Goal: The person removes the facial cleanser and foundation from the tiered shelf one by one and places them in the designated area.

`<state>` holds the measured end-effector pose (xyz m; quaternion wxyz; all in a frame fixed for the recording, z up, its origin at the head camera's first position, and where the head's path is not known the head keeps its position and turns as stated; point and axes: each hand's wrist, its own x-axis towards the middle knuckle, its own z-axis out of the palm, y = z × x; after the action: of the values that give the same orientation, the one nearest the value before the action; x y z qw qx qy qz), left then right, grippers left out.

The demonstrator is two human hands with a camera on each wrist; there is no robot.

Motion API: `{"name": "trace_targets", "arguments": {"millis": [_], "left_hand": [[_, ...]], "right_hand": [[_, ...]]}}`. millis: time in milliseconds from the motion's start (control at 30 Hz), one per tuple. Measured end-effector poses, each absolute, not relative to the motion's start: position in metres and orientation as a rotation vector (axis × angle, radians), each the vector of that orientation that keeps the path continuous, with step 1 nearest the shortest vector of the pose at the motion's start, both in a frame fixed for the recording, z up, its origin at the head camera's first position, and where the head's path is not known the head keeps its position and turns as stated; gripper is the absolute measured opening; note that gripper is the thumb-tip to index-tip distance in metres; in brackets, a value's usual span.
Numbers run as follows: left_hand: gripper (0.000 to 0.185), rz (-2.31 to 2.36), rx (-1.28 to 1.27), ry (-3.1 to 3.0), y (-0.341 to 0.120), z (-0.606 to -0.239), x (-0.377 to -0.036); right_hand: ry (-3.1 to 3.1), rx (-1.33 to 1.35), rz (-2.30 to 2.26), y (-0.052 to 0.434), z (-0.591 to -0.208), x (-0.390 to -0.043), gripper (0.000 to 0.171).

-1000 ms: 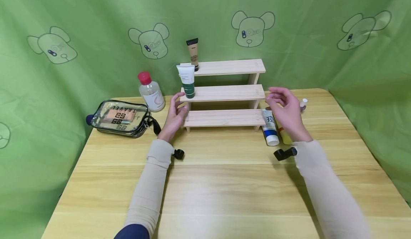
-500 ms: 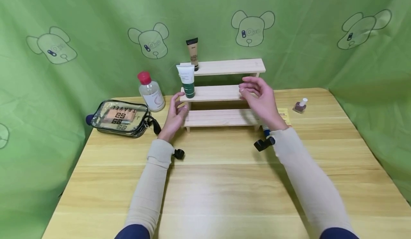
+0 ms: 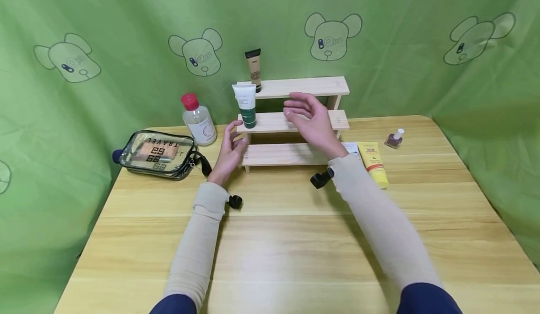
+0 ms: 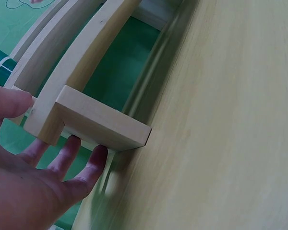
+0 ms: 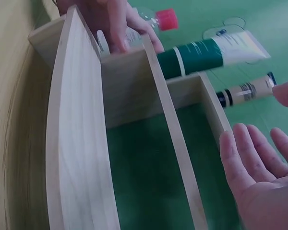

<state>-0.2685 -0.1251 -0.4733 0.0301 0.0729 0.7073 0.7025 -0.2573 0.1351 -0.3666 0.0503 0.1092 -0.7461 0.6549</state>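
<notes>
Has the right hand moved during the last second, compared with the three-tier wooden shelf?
Yes. The right hand moved leftward, from beyond the wooden shelf's right end to over its middle.

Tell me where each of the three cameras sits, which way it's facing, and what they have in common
Head: worn high, looks forward and down at the table; shows both sleeves, the left hand at the wooden rack, and the right hand.
Left wrist: low beside the rack's left end post; shows the left hand's fingers against it.
Right wrist: above the rack, facing left along its shelves; shows the right palm, open.
Shared: rack and green-and-white tube.
</notes>
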Motion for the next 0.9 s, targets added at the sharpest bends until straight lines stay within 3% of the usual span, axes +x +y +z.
{"name": "trace_targets", "arguments": {"millis": [567, 900], "left_hand": [[0.052, 2.170, 0.256, 2.173, -0.119, -0.470, -0.267], [0.052, 2.172, 0.256, 2.196, -0.122, -0.472, -0.264]], "right_hand": [[-2.316, 0.511, 2.020, 0.081, -0.369, -0.270, 0.067], [-2.286, 0.447, 2.004, 0.053, -0.378, -0.277, 0.062]]}}
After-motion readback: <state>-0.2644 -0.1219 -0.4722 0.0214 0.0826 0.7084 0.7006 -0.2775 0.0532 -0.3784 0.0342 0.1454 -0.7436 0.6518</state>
